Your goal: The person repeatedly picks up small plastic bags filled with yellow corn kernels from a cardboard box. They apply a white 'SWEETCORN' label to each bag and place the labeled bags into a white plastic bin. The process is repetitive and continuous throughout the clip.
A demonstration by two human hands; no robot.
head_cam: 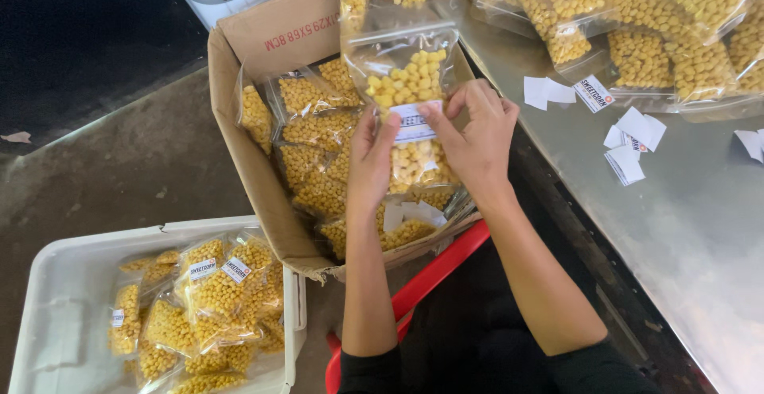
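Pressing a white label [414, 123] onto a clear bag of yellow kernels [406, 91], both hands pinch it at mid-height. Left hand [372, 159] closed on the bag's left edge, thumb on the label; right hand [476, 135] closed on the right side, fingertips on the label's corner. Bag held upright in the air, just above an open cardboard box [255, 155] of similar bags. Below-left of the hands, a white tub [56, 282] holds labelled bags. To the right, the metal counter [684, 219] carries loose labels [629, 143] and more bags. Risk: label may crease or sit crooked, since the bag gives under pressure.
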